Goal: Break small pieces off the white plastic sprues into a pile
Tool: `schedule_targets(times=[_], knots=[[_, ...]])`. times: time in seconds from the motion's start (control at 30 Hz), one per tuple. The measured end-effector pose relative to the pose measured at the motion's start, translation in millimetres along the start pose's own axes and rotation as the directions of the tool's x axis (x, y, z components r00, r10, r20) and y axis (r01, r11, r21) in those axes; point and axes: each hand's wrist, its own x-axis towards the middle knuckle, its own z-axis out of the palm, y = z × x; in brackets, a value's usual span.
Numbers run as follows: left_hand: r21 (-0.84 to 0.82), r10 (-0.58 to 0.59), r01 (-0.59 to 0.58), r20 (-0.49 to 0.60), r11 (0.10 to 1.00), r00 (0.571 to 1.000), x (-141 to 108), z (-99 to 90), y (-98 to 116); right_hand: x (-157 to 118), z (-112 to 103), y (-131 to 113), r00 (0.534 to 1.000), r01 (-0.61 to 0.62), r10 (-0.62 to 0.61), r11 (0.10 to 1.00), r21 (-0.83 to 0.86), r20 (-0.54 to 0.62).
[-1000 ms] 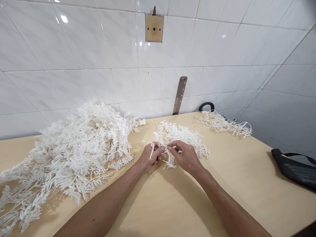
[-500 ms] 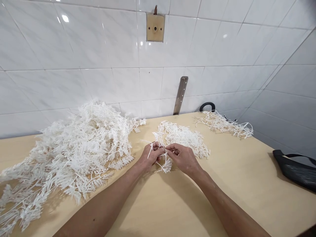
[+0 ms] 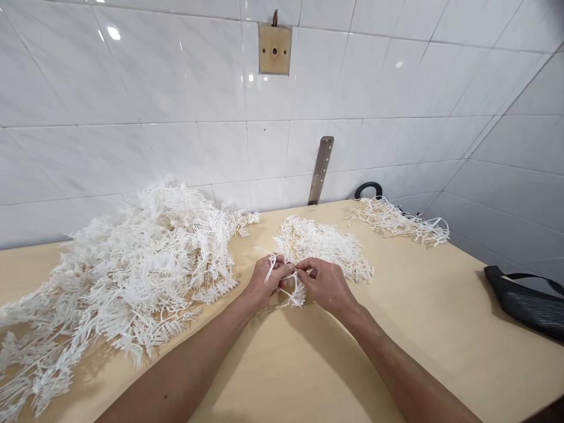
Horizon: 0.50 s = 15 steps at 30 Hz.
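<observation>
Over the middle of the wooden table, my left hand [image 3: 269,278] is closed around a white artificial plant sprig [image 3: 296,294]. Its thin bare stem pokes out above the thumb, and its feathery tip hangs below the fingers. My right hand [image 3: 324,281] pinches the same sprig with thumb and forefinger, its fingertips almost touching the left thumb. What lies exactly between the fingertips is too small to make out. Just behind the hands lies a small heap of short white sprigs [image 3: 328,244]. A large pile of branching white sprigs [image 3: 154,264] spreads to the left.
Bare white stems [image 3: 403,222] lie at the table's back right, beside a black ring-shaped object [image 3: 369,189]. A black bag with a strap [image 3: 524,302] rests at the right edge. A metal bracket [image 3: 321,170] stands against the tiled wall [image 3: 176,153] behind the table [image 3: 440,329].
Both hands stay almost in place, still gripping the sprig, with only slight finger movement. The whole view has shifted very slightly.
</observation>
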Motion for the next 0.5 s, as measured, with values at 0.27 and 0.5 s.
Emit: schedule_targets(times=[0.27, 0.5], knots=[[-0.001, -0.073, 0.073, 0.062, 0.997, 0.995, -4.8, 3.7, 7.7, -1.9, 7.2, 2.1, 0.984, 0.155, -0.159, 0.986, -0.060, -0.074], [0.008, -0.065, 0.065, 0.018, 0.998, 0.998, -2.3, 4.4, 2.0, -2.6, 6.0, -0.2, 0.985, 0.172, -0.173, 0.984, 0.034, 0.007]])
